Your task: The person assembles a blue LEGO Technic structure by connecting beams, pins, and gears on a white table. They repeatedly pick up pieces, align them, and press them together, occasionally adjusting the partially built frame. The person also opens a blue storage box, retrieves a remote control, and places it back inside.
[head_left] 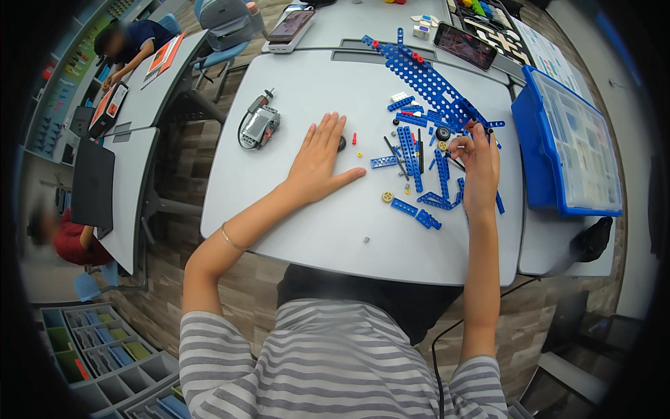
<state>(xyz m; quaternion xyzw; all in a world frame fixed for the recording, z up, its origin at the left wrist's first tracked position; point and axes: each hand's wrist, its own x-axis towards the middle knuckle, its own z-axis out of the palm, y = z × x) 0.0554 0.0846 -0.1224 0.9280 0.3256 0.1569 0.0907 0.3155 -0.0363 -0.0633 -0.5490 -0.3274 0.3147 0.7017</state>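
My left hand (322, 160) lies flat on the white table, fingers stretched and thumb out to the side, holding nothing. A small black wheel (342, 144) shows beside its fingers. Over the right side of a heap of building pieces, my right hand (479, 164) has its fingers bent inward; whatever they may grip is hidden. Close to its thumb are a yellow wheel hub (442, 146) and a black tyre (442, 133). Blue perforated beams (410, 150) and dark axles lie left of it. Beyond the fingers stretches a large blue perforated assembly (429, 80) with red pins.
A grey motor unit with a cable (261, 128) stands at the table's left. At the right is a blue storage box (537, 140) with a clear lid. A phone (465, 46) lies at the back. Two other people sit at desks on the left.
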